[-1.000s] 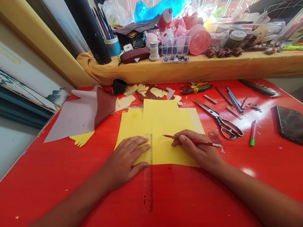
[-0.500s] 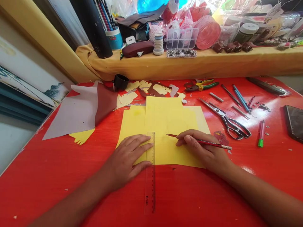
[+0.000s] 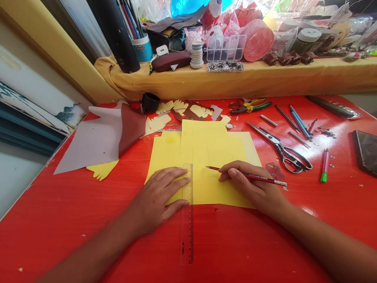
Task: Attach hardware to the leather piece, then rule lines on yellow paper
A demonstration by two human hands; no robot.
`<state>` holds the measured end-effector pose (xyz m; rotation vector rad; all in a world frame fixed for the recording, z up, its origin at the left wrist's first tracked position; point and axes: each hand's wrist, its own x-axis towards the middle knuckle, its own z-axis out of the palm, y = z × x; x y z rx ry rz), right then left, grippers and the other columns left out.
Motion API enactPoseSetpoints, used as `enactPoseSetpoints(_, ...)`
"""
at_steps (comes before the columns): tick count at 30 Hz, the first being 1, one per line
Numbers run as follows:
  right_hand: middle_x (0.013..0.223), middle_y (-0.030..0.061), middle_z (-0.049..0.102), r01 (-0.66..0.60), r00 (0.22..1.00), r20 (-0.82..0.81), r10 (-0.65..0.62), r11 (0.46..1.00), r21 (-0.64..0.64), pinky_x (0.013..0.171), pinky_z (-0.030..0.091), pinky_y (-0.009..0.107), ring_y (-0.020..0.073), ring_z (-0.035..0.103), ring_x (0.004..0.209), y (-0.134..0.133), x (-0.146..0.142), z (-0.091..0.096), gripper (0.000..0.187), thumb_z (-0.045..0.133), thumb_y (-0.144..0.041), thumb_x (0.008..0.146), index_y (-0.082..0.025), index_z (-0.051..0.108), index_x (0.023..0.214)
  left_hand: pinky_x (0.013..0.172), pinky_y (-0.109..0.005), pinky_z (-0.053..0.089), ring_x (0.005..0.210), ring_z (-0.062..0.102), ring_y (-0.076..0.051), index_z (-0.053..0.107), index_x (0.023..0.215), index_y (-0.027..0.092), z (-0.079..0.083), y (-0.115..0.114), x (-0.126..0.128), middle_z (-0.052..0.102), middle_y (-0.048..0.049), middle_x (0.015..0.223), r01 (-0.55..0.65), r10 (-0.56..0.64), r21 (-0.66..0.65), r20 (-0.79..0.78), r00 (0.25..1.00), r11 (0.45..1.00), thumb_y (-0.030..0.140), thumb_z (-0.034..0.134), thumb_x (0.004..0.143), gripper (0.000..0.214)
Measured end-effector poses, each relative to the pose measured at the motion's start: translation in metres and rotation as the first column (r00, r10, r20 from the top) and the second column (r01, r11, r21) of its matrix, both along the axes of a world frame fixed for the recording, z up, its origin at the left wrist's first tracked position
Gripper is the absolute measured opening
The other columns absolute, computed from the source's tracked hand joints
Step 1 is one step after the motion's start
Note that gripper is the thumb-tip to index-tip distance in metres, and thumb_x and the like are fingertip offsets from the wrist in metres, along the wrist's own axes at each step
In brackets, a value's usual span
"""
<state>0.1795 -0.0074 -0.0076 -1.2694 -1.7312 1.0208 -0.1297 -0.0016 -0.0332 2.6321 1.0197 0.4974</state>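
A yellow paper sheet (image 3: 212, 149) lies on the red table (image 3: 59, 220). A clear plastic ruler (image 3: 186, 228) runs toward me across the sheet's near edge. My left hand (image 3: 159, 198) lies flat with fingers spread, pressing the paper and touching the ruler's left side. My right hand (image 3: 253, 188) is closed round a red pencil (image 3: 265, 179), whose tip rests on the yellow paper just right of the ruler.
Scissors (image 3: 279, 149), pliers (image 3: 250, 106), pens (image 3: 297, 122) and a green marker (image 3: 324, 167) lie to the right, a dark phone (image 3: 366, 151) at the far right. Grey-brown sheets (image 3: 100, 139) and paper scraps (image 3: 176, 112) lie at left and behind. A cluttered yellow-covered shelf (image 3: 235, 80) runs behind the table.
The view has shifted slightly since a second ago. Both hands, the ruler and the pencil stay in nearly the same place on the paper.
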Motion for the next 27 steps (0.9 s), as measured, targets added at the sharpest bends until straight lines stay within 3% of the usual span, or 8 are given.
enactPoseSetpoints(27, 0.089, 0.0051, 0.081, -0.001, 1.000, 0.016, 0.001, 1.000, 0.003, 0.077, 0.061, 0.035, 0.0219, 0.074, 0.083, 0.0003, -0.0007, 0.0006, 0.033, 0.054, -0.051, 0.107, -0.026, 0.075, 0.099, 0.117, -0.051, 0.047, 0.142, 0.054, -0.031, 0.057, 0.150, 0.027, 0.0002, -0.0002, 0.0003, 0.060, -0.0095, 0.155, -0.010, 0.010, -0.014, -0.002, 1.000, 1.000, 0.045, 0.055, 0.109, 0.045)
